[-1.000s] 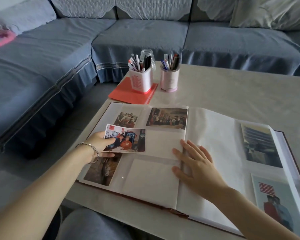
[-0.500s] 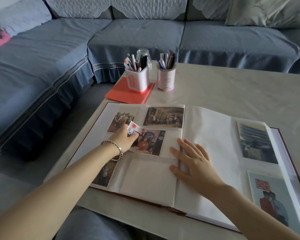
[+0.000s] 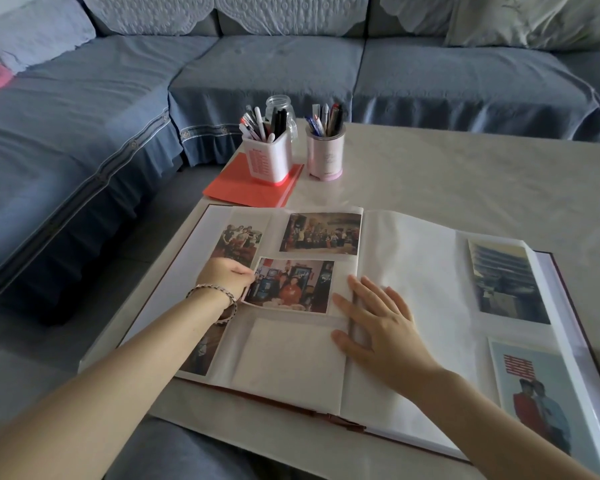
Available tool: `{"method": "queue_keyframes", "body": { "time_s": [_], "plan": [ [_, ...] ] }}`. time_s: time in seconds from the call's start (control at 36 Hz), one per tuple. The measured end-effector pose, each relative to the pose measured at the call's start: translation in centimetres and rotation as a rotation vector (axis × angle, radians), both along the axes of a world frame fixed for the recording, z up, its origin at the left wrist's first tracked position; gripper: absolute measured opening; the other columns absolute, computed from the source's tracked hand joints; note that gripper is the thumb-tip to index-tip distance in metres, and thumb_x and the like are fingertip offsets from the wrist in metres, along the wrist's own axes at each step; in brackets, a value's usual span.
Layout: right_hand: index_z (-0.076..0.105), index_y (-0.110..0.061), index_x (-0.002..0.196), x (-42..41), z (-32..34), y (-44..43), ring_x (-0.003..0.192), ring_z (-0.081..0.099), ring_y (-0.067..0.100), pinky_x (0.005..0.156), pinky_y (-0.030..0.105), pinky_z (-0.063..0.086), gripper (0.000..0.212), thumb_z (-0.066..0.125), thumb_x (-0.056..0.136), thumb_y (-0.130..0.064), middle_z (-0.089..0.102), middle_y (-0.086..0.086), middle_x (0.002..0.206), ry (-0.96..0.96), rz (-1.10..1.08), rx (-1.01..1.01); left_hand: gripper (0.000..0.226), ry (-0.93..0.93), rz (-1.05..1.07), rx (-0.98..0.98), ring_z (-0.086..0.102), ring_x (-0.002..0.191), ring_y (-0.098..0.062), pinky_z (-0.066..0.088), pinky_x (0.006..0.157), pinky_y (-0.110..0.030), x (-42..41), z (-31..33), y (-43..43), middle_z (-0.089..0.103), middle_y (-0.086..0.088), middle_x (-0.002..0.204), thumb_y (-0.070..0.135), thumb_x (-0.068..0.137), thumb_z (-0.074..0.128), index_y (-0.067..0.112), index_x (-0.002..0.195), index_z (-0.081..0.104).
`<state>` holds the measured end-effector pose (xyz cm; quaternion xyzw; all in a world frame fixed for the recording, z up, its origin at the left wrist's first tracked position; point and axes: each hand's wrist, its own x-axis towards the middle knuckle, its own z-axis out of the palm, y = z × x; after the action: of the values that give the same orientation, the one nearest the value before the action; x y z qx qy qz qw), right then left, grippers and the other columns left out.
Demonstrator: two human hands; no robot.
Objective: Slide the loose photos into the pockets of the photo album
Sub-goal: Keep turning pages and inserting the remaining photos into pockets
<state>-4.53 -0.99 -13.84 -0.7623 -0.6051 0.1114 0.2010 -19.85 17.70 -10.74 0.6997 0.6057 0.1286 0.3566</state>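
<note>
Sq pen cup [image 3: 269, 161] on red folder [image 3: 246, 189], round cup [image 3: 326, 155] beside; sofa [image 3: 257, 64] behind.

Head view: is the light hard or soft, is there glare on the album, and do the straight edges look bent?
Head view: light is dim and soft, with faint shadows under the left hand and right hand; head view: the album pockets look milky, without bright glare, and the photo is fairly sharp; head view: the wide lens bends the sofa lines.

- Photo album [image 3: 413, 271]: we see it open flat, white pocket pages up, several pockets filled.
- Loose photo [image 3: 291, 285]: landscape colour print, slightly tilted, at the left page's middle pocket.
</note>
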Motion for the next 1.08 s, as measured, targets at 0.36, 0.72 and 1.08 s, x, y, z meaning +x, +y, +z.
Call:
{"method": "queue_keyframes", "body": {
  "time_s": [0.36, 0.72, 1.08],
  "plan": [
    [0.027, -0.027, 0.146, 0.2, -0.1, -0.2, 0.139, 0.011, 0.004, 0.114, 0.025, -0.002, 0.084, 0.015, 0.08, -0.078, 0.019, -0.011, 0.15, 0.017, -0.002, 0.008, 0.021, 0.048, -0.143, -0.097, 0.059, 0.1, -0.02, 0.041, 0.087, -0.025, 0.6, 0.6, -1.0, 0.066, -0.008, 0.104, 0.027, 0.087, 0.065, 0.011, 0.098, 0.07],
    [0.008, -0.025, 0.149, 0.2, -0.1, -0.2, 0.133, -0.012, -0.009, 0.111, 0.019, -0.016, 0.11, -0.011, 0.061, -0.088, 0.003, -0.019, 0.151, -0.02, -0.02, -0.066, 0.019, -0.043, -0.015, 0.017, 0.058, 0.061, -0.015, 0.054, 0.079, -0.035, 0.6, 1.4, -1.1, 0.064, 0.002, 0.062, 0.018, 0.077, 0.075, 0.015, 0.063, 0.062],
    [0.011, -0.026, 0.149, 0.2, 1.2, -0.3, 0.14, 0.002, 0.004, 0.114, 0.019, -0.002, 0.109, 0.043, 0.058, -0.078, 0.015, -0.007, 0.155, 0.29, -0.117, -0.054, 0.016, -0.246, -0.119, 0.384, 0.055, 0.064, -0.001, 0.039, 0.054, -0.007, 0.5, 3.6, -2.5, 0.058, 0.013, 0.065, 0.011, 0.081, 0.068, 0.015, 0.069, 0.058]
  ]
}}
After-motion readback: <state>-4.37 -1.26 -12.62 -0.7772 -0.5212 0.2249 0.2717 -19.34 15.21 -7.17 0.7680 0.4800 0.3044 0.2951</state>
